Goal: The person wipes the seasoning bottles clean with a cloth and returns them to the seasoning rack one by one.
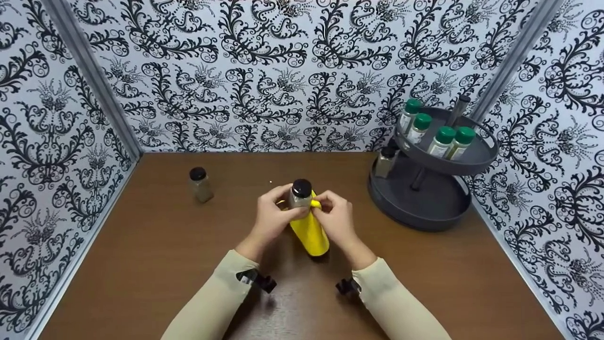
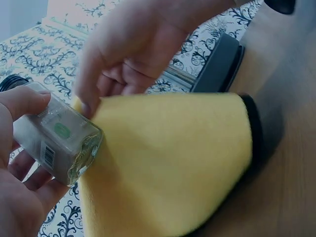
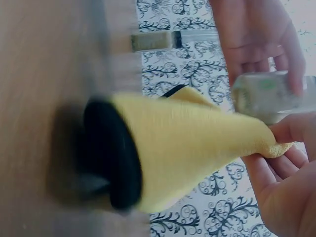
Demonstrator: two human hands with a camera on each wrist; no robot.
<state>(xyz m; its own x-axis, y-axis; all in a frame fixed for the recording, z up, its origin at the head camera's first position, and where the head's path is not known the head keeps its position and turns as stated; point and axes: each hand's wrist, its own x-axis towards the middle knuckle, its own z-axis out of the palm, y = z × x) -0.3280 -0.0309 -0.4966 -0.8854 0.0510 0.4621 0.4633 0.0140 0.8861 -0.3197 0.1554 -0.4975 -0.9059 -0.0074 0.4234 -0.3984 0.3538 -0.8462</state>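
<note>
My left hand grips a clear square spice jar with a black lid; a green mark and a barcode show on the glass. A yellow cloth with a black edge hangs down beside the jar, over the wooden table. Thumb and fingers of my right hand pinch the cloth near its upper corner, close by the jar. In the right wrist view the pinched corner bunches between the fingertips, and the jar's base lies right next to it.
Another black-lidded jar stands on the table at the left. On the right is a dark two-tier round stand. Its upper tier bears several green-capped bottles, its lower tier a black-lidded jar. Patterned walls enclose the table.
</note>
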